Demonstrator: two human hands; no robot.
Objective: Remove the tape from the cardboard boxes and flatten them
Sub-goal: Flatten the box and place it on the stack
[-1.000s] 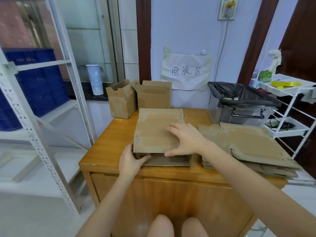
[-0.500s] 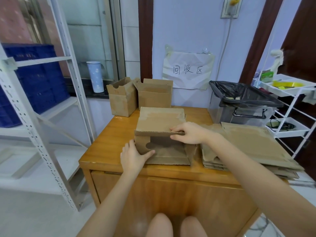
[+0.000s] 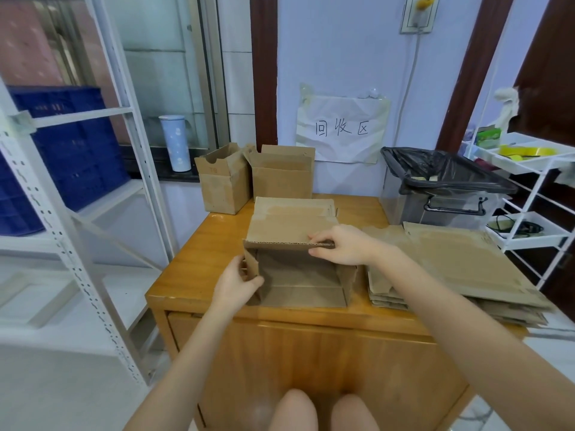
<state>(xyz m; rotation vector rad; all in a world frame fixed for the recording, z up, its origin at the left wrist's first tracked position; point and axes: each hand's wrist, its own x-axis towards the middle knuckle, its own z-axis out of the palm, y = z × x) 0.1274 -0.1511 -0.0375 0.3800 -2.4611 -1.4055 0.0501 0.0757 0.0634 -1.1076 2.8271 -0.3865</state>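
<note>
Now mid-flatten: one open cardboard box point(image 3: 298, 269) held at two edges on the wooden table point(image 3: 193, 253).

Right hand point(image 3: 345, 245) pinches the raised top panel's near edge between thumb and fingers; left hand point(image 3: 233, 283) curls round the left side flap at about 9 o'clock of the box. The box stands open towards the person, so it seems to be being collapsed; next the panel likely needs pressing down flat and shifting to the flattened stack point(image 3: 451, 262) at 3 o'clock. Two upright boxes point(image 3: 255, 178) wait at 12 o'clock, untreated. A lined bin point(image 3: 441, 188) sits at 2 o'clock, white shelving point(image 3: 77, 194) at 9, a paper sign point(image 3: 342, 129) on the wall.
</note>
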